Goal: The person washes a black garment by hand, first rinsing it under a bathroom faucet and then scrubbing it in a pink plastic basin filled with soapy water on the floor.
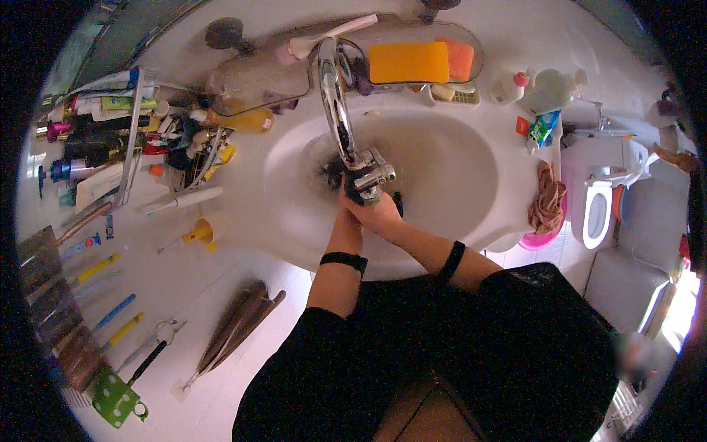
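A chrome faucet (337,105) with a swivel spray head (375,177) arches over the white oval sink (458,160). Both hands are together beneath the spray head, low in the basin. My left hand (349,200) is mostly covered by the spray head and my right hand. My right hand (385,211) lies against it, its fingers hidden under the chrome. Dark patches show beside the hands, one at the left near the drain and a small black one (399,204) at the right. Whether they belong to a held thing is unclear. A black band circles each forearm.
Above the faucet, a glass shelf carries an orange sponge (409,62). A soap dish (455,94) and bottles (507,90) line the back rim. Wire racks with toiletries (135,138) crowd the left. A brown cloth (547,201) hangs over a pink basin (538,240) before a toilet (596,212).
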Demonstrator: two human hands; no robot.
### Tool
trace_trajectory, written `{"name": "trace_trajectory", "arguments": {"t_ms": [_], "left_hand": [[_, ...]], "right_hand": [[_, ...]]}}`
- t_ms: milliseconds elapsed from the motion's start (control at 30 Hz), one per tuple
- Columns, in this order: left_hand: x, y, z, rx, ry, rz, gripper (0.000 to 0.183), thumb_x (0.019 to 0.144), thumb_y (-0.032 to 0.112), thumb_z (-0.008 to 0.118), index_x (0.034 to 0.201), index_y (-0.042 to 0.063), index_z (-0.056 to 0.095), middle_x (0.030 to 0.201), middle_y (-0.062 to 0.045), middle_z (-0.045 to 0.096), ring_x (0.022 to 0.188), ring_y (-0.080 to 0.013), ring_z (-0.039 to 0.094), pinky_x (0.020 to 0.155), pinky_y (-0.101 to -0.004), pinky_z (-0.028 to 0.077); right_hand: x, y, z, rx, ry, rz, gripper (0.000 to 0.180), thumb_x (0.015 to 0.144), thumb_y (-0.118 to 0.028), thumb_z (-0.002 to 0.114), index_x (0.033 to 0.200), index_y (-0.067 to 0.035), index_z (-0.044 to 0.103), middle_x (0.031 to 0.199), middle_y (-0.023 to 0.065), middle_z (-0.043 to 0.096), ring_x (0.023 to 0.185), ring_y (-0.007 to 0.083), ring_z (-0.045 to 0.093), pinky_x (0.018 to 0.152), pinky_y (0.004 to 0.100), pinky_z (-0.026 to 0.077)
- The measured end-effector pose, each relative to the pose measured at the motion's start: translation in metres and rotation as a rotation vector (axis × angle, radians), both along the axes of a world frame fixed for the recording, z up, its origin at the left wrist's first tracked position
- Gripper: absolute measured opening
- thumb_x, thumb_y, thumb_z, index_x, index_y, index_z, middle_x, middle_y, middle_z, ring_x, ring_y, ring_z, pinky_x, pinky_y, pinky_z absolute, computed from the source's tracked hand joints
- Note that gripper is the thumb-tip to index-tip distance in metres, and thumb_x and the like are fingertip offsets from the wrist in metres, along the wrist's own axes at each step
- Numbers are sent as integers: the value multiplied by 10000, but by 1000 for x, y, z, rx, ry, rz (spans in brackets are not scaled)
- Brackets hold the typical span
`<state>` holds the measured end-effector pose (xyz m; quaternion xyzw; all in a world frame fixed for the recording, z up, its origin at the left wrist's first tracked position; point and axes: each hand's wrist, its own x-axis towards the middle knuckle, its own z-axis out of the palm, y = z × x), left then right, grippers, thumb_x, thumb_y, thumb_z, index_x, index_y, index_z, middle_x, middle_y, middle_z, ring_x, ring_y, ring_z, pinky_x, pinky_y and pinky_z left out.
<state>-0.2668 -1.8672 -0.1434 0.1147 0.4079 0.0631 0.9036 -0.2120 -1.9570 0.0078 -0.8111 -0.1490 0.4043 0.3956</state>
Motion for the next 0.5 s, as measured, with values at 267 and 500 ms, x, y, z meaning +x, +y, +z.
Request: {"name": "trace_trajectory", "arguments": {"t_ms": [267,500], "left_hand": [[22,-31,68,139,73,79,462,895,386,595,1222,66,535,1096,-49,611,946,-211,600,836,-327,494],[4,-15,67,718,706,-320,725,715,293,807,1313,68,463,1275,-143,508,1177,-294,464,967,-474,385]], "right_hand": [[65,-6,-85,-247,-286,-179,469,793,-393,652,1155,-116,542,1139,193,533,1062,378,529,877,490,457],[106,-58,-85,-688,-599,-174,646,817,-466,633,1336,-144,424,1384,181,389,1271,365,382,955,544,385]]}}
